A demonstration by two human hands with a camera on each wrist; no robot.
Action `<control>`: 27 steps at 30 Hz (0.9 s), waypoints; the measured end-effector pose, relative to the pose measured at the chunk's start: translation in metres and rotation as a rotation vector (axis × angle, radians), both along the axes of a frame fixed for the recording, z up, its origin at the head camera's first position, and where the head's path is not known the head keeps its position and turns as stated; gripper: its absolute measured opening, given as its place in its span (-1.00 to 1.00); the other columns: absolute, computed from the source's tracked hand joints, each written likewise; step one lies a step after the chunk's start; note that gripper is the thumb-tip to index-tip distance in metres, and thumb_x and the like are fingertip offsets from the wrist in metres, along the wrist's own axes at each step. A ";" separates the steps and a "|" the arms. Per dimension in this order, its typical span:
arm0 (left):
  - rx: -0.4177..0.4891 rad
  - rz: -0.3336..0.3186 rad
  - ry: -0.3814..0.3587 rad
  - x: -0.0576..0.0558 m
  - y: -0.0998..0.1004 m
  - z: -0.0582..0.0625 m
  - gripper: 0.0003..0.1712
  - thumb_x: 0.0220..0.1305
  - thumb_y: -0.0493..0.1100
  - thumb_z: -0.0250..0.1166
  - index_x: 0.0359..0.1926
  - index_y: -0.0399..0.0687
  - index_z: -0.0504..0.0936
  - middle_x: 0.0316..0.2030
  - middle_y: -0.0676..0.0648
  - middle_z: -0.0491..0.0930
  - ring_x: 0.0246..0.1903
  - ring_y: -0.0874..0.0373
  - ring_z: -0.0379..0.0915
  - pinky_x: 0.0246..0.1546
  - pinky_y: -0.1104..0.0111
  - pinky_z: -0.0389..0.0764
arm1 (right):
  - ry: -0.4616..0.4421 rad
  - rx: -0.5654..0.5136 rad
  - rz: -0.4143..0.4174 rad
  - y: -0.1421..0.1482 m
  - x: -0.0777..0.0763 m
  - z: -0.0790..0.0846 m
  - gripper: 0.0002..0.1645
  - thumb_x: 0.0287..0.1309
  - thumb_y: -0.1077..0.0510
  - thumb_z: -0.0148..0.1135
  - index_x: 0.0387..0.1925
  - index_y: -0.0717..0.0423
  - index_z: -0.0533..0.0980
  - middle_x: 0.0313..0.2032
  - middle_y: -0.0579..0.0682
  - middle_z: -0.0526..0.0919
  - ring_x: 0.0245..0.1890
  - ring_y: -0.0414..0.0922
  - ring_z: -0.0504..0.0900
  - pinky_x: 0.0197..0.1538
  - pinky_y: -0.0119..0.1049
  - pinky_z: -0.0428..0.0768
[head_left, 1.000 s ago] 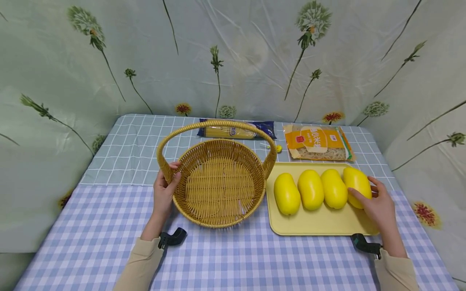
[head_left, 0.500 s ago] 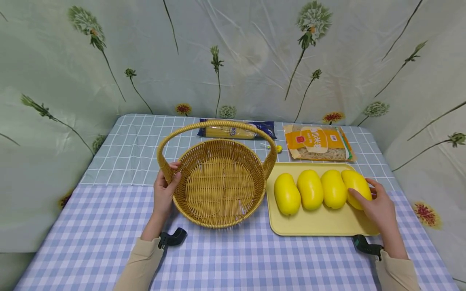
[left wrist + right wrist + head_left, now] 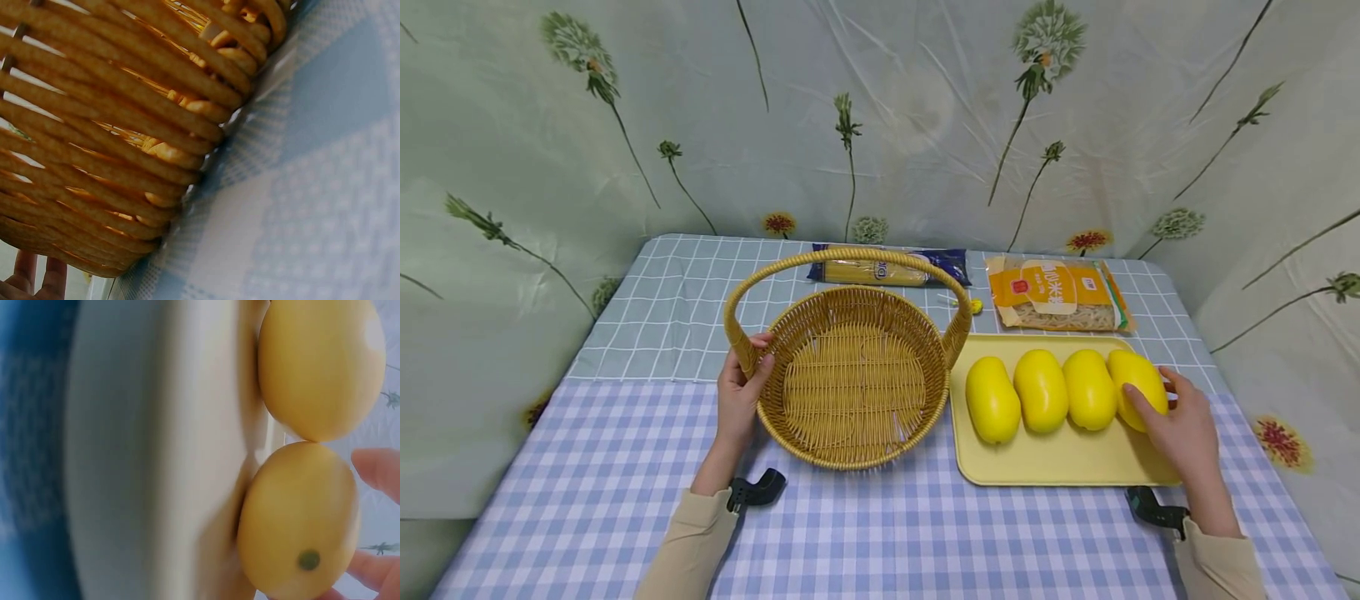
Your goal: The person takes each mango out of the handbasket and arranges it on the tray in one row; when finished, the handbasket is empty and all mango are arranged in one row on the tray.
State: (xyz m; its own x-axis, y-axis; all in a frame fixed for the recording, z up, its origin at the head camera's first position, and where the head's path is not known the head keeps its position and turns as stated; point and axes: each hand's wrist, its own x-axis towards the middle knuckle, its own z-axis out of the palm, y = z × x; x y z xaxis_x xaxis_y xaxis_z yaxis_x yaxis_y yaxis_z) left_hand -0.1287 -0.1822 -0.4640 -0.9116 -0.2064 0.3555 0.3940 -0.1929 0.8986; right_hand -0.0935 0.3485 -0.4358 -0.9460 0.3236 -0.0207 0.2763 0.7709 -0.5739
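On the left, a round wicker basket (image 3: 853,306) with a tall arched handle sits on the cloth with nothing in it. My left hand (image 3: 742,396) grips its left rim at the foot of the handle, thumb over the edge. The weave of the basket (image 3: 94,137) fills much of the left wrist view, with fingertips (image 3: 54,278) below it. A row of several yellow mangoes (image 3: 1040,392) lies on a pale yellow tray (image 3: 1045,465). Around the rightmost mango (image 3: 1137,383) my right hand (image 3: 1183,429) curls, thumb on the near side, fingers on the far right.
Behind the basket lies a blue-and-yellow pasta packet (image 3: 880,271). An orange noodle bag (image 3: 1060,292) is behind the tray. Between them is a small yellow item (image 3: 975,307). A floral curtain (image 3: 917,125) hangs at the back and sides of the table.
The rightmost mango tilted slightly left under my right hand, then shifted back a little to the right. My left hand and the basket have stayed in place.
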 end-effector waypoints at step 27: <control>-0.033 -0.005 0.016 0.001 -0.003 -0.003 -0.80 0.32 -0.44 0.11 -0.04 -0.38 0.43 0.05 -0.16 0.50 0.16 0.03 0.32 0.21 0.33 0.27 | 0.578 0.043 0.179 -0.028 0.005 0.018 -0.46 -0.01 0.34 0.34 0.06 0.41 0.44 0.04 0.40 0.41 0.10 0.35 0.23 0.23 0.11 0.06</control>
